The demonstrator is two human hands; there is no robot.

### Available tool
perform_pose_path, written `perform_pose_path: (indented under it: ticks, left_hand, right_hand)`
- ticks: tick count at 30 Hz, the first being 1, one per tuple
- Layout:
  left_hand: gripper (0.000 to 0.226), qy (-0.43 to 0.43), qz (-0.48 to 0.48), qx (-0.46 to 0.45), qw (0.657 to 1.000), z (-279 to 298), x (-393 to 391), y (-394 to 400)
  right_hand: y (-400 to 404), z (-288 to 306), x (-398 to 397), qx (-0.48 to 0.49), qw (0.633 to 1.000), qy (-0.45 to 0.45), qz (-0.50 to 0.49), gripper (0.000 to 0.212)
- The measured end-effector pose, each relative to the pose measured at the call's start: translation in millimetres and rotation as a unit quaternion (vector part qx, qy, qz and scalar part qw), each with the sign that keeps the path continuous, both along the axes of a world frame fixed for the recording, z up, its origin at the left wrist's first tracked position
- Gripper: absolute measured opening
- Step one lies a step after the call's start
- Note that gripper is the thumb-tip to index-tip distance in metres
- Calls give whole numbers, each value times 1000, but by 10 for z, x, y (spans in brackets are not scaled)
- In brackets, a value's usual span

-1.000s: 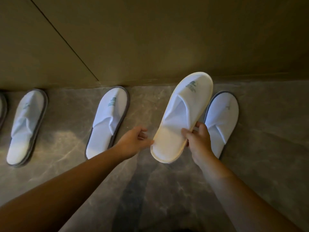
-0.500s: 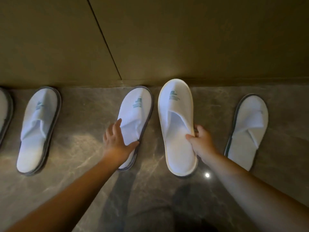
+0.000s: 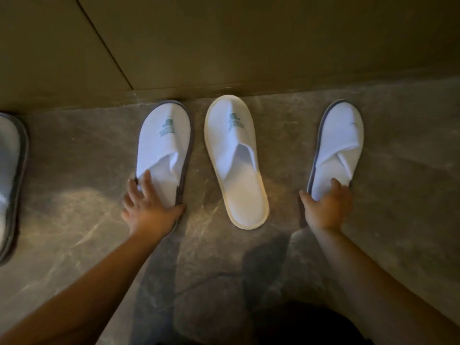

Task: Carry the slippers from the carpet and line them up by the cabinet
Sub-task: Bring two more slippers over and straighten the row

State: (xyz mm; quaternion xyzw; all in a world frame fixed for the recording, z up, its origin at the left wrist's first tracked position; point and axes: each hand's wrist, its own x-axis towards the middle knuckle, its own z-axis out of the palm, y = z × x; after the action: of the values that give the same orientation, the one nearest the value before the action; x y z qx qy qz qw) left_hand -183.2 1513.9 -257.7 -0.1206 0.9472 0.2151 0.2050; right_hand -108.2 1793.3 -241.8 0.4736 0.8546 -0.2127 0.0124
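1. Four slippers on the floor [image 3: 249, 282], toes toward the cabinet [image 3: 249, 46].
2. Left hand [image 3: 149, 210] spread flat on grey-trimmed slipper [image 3: 164, 145], gripping nothing, apparently to nudge it straight.
3. Right hand [image 3: 327, 207] pressing likewise on right slipper [image 3: 338, 140].
4. Cream-trimmed slipper [image 3: 234, 155] between, untouched, slightly askew.

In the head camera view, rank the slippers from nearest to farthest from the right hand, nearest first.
1. Right grey-trimmed slipper: under the right hand, which rests on its heel.
2. Cream-trimmed slipper: middle, lying free on the floor.
3. Grey-trimmed slipper with the logo: left of the middle one, under the left hand.
4. Cut-off slipper: far left edge.
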Motion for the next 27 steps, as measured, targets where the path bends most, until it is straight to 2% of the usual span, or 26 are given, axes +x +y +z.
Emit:
perform_pose_path:
  ticks: [4,9,11,13,15,18,21,27]
  left_hand:
    - [104,17,6,-7,1000,-13,64,79]
    - [112,-6,19,-26,999,-29,68,164]
    - [115,-8,35,-34,999,-20,57,191]
    - [116,-6,49,-30,998,-22,49,210]
    - [117,-9,58,-27,998,-21,41,226]
    - [114,-22,73,-41,996,13,20,243]
    - [112,-13,90,-21,996,77,36,205]
    - [109,29,105,-16,994,225,125,-154]
  right_hand:
    - [185,-44,115,-65,993,9,-96,85]
    - [287,-100,57,-112,982,1,-150,91]
    - [325,-90,72,-155,971,47,-176,83]
    - [349,-42,122,-234,941,125,-208,66]
    - [365,48,172,-286,918,164,-218,48]
    - [306,191,200,-322,904,217,-181,32]
    - [70,312,180,-327,906,246,-110,28]
    - [-849,249,41,-371,911,177,36,26]
